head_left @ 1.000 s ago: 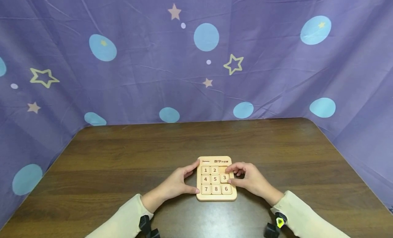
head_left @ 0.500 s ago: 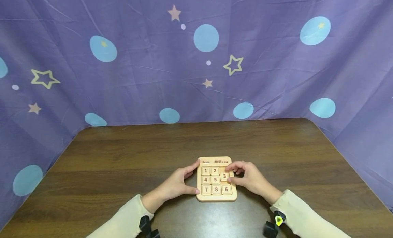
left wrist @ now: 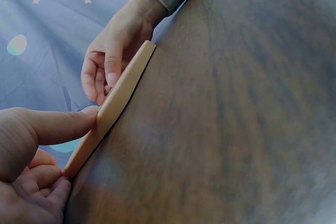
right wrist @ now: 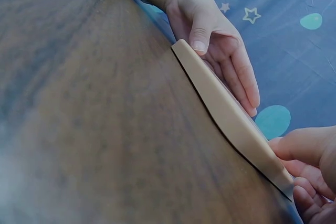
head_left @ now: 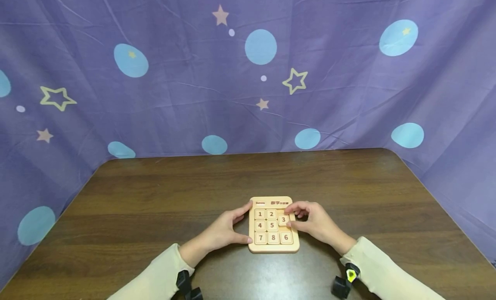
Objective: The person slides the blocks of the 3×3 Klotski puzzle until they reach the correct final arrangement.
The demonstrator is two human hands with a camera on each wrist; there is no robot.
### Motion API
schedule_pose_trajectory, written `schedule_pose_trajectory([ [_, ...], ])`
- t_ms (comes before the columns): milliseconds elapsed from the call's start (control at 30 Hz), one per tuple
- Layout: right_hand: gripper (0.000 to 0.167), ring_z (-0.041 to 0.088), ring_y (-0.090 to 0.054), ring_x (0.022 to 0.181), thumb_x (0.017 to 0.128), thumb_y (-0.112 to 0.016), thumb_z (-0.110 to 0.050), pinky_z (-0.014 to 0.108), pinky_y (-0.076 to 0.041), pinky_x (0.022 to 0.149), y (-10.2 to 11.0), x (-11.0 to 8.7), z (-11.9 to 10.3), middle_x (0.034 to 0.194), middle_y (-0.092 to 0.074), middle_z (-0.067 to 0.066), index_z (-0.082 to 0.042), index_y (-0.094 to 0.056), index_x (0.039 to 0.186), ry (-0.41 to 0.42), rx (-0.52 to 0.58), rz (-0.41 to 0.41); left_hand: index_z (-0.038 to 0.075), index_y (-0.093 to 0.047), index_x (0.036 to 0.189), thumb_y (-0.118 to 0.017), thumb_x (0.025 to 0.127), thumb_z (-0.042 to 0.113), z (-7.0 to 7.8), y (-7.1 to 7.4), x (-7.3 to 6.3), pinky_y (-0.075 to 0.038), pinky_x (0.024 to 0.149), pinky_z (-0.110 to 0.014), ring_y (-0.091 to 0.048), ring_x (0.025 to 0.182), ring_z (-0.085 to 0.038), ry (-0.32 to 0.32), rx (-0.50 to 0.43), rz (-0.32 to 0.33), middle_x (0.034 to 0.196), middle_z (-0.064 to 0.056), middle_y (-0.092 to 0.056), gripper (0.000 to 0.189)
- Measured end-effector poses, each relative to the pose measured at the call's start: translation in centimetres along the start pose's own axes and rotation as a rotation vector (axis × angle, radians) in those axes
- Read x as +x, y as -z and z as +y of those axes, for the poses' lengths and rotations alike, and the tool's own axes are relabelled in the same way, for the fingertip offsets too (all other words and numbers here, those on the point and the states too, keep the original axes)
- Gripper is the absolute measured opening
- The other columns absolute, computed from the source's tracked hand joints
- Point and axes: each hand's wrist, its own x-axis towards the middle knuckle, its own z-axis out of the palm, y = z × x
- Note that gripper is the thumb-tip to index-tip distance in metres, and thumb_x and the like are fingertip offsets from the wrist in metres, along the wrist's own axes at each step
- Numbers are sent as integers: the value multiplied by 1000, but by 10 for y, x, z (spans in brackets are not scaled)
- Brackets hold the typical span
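A light wooden sliding number puzzle (head_left: pixel 274 249) lies flat on the table. Its tiles read 1, 2 in the top row, 4, 5 in the middle and 7, 8, 6 at the bottom. In the right column the 3 tile (head_left: pixel 283 219) sits between the top and middle slots, with gaps above and below it. My left hand (head_left: pixel 218 233) holds the left edge, thumb near the lower corner and index finger near the upper one. My right hand (head_left: pixel 317 224) has thumb and index finger on the 3 tile; the wrist views hide the tiles behind the frame's edge.
The brown wooden table (head_left: pixel 186 184) extends around the puzzle. A purple curtain (head_left: pixel 174 110) with stars and blue dots hangs behind it and along the sides. Black straps with small devices (head_left: pixel 341 287) are on both wrists.
The 3 tile has slid upward a little in the right column, widening the gap above the 6. My right hand has moved slightly up with it; the left hand stays in place.
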Motion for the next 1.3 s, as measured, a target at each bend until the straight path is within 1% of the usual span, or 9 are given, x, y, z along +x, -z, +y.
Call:
schedule_pose_trajectory([
  [100, 25, 18, -57, 79, 73, -76, -2, 23, -50, 70, 0, 1, -6, 91, -70, 7, -1, -69, 97, -3, -10, 8, -8, -28, 143, -79, 70, 1, 0, 0, -1, -26, 113, -43, -24, 139, -33, 0, -2, 1, 150, -20, -27, 89],
  [300, 22, 23, -57, 78, 74, -73, 5, 26, -51, 71, 6, 0, -38, 90, -69, 14, 5, -67, 95, -17, -17, 3, -7, -29, 143, -80, 70, 2, -2, 0, 0, -26, 113, -43, -25, 139, -31, -1, 2, 2, 150, -18, -27, 89],
  [567, 22, 27, -57, 80, 74, -72, 5, 26, -51, 71, 7, 2, -42, 92, -69, 16, 6, -67, 96, -29, -12, 6, -8, -29, 143, -80, 70, 3, -3, 1, 1, -26, 113, -43, -25, 138, -33, -14, 7, 1, 150, -19, -28, 89],
  [667, 22, 26, -57, 80, 74, -72, 5, 25, -50, 71, 5, 3, -37, 92, -69, 16, 6, -67, 96, -42, -11, 9, -7, -29, 143, -80, 70, 3, -3, 0, 1, -26, 113, -42, -24, 139, -32, -12, 2, -3, 150, -19, -27, 90],
  [733, 23, 25, -57, 80, 74, -73, 5, 25, -50, 71, 3, 5, -29, 91, -69, 15, 6, -67, 96, -50, -5, 15, -8, -28, 143, -79, 70, 3, -3, 0, 1, -26, 113, -43, -24, 139, -32, -14, 1, -4, 150, -19, -27, 90],
  [900, 25, 18, -56, 79, 74, -76, -1, 23, -49, 70, -2, 7, -5, 91, -69, 7, -1, -69, 98, -56, -3, 40, -6, -29, 144, -80, 70, 2, -2, 1, 0, -26, 113, -41, -24, 139, -29, 4, 0, -1, 151, -17, -27, 90],
  [967, 26, 15, -56, 79, 74, -77, -4, 22, -49, 69, -3, 8, 1, 91, -69, 4, -4, -69, 98, -50, -1, 50, -6, -29, 144, -79, 70, 2, -1, 1, 0, -26, 113, -40, -24, 139, -27, 13, 0, 0, 151, -15, -27, 90],
  [1100, 25, 14, -55, 78, 74, -78, -7, 21, -48, 69, -4, 8, 5, 89, -69, 1, -6, -70, 97, -39, 8, 69, -6, -29, 144, -79, 70, 2, -1, 1, 0, -26, 113, -40, -25, 139, -28, 9, 2, 1, 151, -16, -27, 90],
  [1300, 23, 12, -55, 77, 73, -77, -5, 21, -49, 69, -5, 7, 4, 89, -69, 1, -7, -70, 95, -49, -10, 95, -6, -29, 144, -80, 69, 2, -2, 0, 0, -26, 113, -40, -25, 139, -28, 13, 4, 3, 151, -16, -27, 90],
])
